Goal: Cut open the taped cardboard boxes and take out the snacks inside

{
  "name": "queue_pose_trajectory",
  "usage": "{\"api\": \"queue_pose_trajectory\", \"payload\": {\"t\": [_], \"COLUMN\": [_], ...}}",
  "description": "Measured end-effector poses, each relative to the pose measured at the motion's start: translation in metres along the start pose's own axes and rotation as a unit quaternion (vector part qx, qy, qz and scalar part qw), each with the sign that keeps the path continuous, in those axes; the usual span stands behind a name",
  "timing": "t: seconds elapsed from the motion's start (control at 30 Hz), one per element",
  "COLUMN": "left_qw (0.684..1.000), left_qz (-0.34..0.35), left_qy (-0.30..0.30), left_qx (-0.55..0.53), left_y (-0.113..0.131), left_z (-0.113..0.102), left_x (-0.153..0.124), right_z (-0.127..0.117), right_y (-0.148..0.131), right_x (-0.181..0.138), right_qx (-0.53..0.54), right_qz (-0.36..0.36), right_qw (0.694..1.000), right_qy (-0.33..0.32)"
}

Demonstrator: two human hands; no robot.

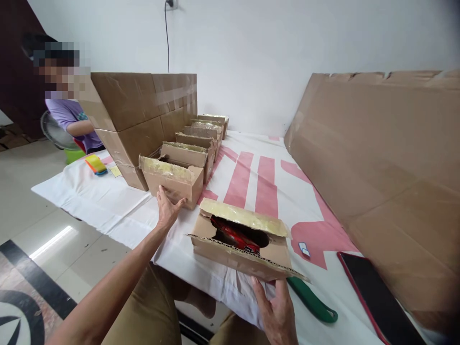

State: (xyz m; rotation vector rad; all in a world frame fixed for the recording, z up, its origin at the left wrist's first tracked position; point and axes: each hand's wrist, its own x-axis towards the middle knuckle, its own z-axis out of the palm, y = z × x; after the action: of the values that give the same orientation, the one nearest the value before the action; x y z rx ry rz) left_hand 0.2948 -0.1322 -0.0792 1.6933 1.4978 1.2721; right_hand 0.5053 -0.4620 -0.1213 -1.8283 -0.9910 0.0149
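Observation:
My left hand (168,208) rests against the near face of a small cardboard box (192,191), fingers stretched and thumb apart. That box heads a row of similar boxes and has yellowish tape along its raised flap. My right hand (276,309) is open at the near lower side of another cardboard box (237,262), its fingertips at the cardboard. This nearer box has an open slot in its top, and inside lies something red and shiny (235,237), partly hidden. A green handle (312,299) sticks out beside my right hand; its other end is hidden.
More small boxes (196,140) run back along a tall cardboard partition (132,103). A second cardboard panel (377,182) leans at right. A phone (377,297) and a small blue-white piece (304,249) lie on the cloth (247,143). Another person (74,117) sits at left, near coloured pieces (96,164).

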Motion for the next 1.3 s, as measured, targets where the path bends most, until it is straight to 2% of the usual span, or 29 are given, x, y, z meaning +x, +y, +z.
{"api": "queue_pose_trajectory", "payload": {"t": [0.2,0.4,0.5,0.6,0.67,0.8,0.87,0.93,1.03,1.13,1.23,1.3], "left_qw": [1.0,0.999,0.999,0.996,0.987,0.947,0.926,0.91,0.898,0.904,0.909,0.909], "left_qz": [0.002,0.009,-0.004,0.01,0.039,0.17,0.186,0.182,0.239,0.316,0.364,0.378], "left_qy": [0.012,0.017,0.01,-0.009,-0.057,-0.185,-0.23,-0.247,-0.238,-0.212,-0.163,-0.144], "left_qx": [-0.014,-0.041,-0.048,-0.089,-0.142,-0.201,-0.234,-0.277,-0.283,-0.195,-0.117,-0.098], "left_y": [0.004,0.004,0.012,0.032,0.051,0.086,0.094,0.096,0.094,0.095,0.095,0.092], "left_z": [0.02,0.02,0.006,-0.022,-0.044,-0.074,-0.08,-0.086,-0.098,-0.108,-0.107,-0.103], "left_x": [0.012,0.01,-0.009,-0.045,-0.07,-0.101,-0.106,-0.11,-0.121,-0.139,-0.153,-0.157], "right_z": [0.0,0.001,0.0,-0.002,-0.003,-0.005,-0.006,-0.005,-0.004,-0.011,-0.036,-0.062], "right_y": [0.005,0.008,0.003,-0.004,-0.008,-0.01,-0.011,-0.012,-0.013,-0.013,-0.022,-0.042], "right_x": [-0.001,0.0,-0.001,-0.002,-0.003,-0.001,-0.001,-0.002,-0.006,-0.007,0.004,0.021], "right_qx": [-0.024,-0.019,-0.007,0.002,0.008,0.028,0.036,0.041,0.03,0.01,0.021,0.012], "right_qz": [-0.022,-0.031,-0.013,0.011,0.028,0.042,0.049,0.058,0.06,0.046,0.007,-0.009], "right_qw": [0.999,0.999,1.0,1.0,1.0,0.999,0.998,0.997,0.998,0.998,0.998,0.999], "right_qy": [-0.005,0.003,0.002,0.005,0.006,-0.005,-0.009,-0.012,-0.018,-0.04,-0.066,-0.048]}}
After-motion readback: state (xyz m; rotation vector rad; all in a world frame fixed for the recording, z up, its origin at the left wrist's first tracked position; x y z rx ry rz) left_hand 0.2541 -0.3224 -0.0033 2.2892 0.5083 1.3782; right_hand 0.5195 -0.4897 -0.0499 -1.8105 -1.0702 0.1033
